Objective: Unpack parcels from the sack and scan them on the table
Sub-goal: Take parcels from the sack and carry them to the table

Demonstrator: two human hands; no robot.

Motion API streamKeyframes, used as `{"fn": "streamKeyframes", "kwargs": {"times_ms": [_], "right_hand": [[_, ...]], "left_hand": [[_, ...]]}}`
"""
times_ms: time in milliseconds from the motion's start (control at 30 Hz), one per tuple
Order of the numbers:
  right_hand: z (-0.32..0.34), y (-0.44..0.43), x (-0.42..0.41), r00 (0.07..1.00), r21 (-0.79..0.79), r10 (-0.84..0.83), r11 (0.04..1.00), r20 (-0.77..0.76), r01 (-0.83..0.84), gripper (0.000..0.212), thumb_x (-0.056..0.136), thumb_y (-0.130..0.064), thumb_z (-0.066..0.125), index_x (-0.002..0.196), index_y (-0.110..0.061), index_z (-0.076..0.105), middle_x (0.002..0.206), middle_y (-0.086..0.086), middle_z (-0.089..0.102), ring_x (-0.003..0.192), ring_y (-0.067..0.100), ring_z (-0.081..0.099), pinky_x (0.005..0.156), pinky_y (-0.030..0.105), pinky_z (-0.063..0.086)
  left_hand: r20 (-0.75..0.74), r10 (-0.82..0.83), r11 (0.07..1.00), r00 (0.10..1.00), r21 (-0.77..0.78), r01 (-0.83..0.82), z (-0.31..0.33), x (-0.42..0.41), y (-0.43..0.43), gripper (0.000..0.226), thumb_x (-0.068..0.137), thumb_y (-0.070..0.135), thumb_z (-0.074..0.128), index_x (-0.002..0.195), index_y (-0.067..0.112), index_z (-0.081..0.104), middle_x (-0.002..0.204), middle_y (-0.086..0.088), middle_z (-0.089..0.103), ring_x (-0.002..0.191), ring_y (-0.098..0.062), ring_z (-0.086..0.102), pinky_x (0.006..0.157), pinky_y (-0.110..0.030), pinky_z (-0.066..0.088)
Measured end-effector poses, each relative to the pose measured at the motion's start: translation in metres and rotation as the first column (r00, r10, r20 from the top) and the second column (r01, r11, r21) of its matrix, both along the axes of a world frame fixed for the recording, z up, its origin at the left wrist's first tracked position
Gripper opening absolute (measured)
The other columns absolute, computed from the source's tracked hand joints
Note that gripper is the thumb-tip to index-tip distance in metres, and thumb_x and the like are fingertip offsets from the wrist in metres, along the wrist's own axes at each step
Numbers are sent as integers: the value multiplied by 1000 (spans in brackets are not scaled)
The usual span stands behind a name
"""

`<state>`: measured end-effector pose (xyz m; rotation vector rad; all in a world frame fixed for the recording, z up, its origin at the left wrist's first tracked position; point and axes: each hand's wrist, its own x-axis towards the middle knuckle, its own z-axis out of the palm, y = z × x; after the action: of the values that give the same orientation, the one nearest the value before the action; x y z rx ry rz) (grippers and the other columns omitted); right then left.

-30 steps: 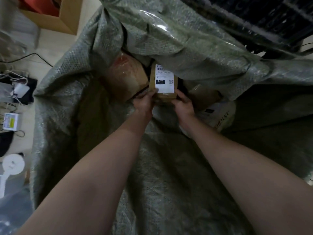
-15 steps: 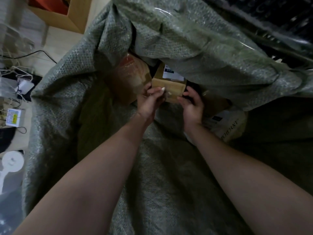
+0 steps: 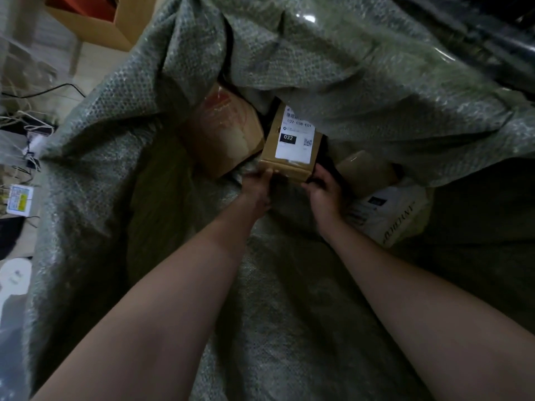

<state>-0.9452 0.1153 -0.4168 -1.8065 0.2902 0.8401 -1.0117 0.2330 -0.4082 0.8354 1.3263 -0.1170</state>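
Note:
A big grey-green woven sack (image 3: 289, 299) lies open in front of me. Inside its mouth, a small brown cardboard parcel (image 3: 285, 166) with a white label marked 032 faces up. My left hand (image 3: 258, 185) grips its near left corner and my right hand (image 3: 324, 189) grips its near right corner. The far end of the parcel is tucked under the sack's upper fold.
More parcels sit in the sack: a tape-wrapped brown one (image 3: 223, 131) to the left, a brown box (image 3: 364, 169) and a white printed bag (image 3: 388, 212) to the right. Cables and small devices (image 3: 18, 198) lie on the floor at left; a cardboard box (image 3: 110, 21) stands top left.
The parcel was tipped up on edge half a second ago; now it lies label-up again, held at its near corners by both hands.

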Motion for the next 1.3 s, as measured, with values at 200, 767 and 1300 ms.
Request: {"fn": "streamKeyframes", "kwargs": {"times_ms": [200, 767, 1300], "right_hand": [[1, -2, 0, 1000, -28, 4, 1000, 29, -3, 56, 92, 12, 62, 142, -13, 58, 137, 11, 63, 128, 27, 59, 110, 51, 48], [63, -22, 24, 898, -184, 439, 882, -8, -433, 56, 103, -4, 52, 156, -21, 42, 161, 2, 41, 144, 21, 42, 114, 26, 34], [280, -99, 72, 440, -284, 886, 388, -149, -877, 42, 95, 7, 50, 110, -28, 68, 102, 8, 67, 78, 28, 72, 51, 30, 57]], "left_hand": [[59, 18, 999, 998, 37, -20, 12, 7, -17, 42, 106, 26, 55, 138, -1, 57, 137, -23, 62, 128, -39, 58, 109, -56, 46], [80, -241, 967, 967, 99, 233, 74, 16, -16, 42, 109, 31, 48, 149, 24, 51, 135, 1, 55, 122, -15, 50, 100, -39, 36], [-510, -758, 343, 407, 219, 913, 288, 15, -71, 10, 98, 32, 59, 93, 23, 58, 97, -3, 62, 80, -22, 64, 58, -32, 57]]}}
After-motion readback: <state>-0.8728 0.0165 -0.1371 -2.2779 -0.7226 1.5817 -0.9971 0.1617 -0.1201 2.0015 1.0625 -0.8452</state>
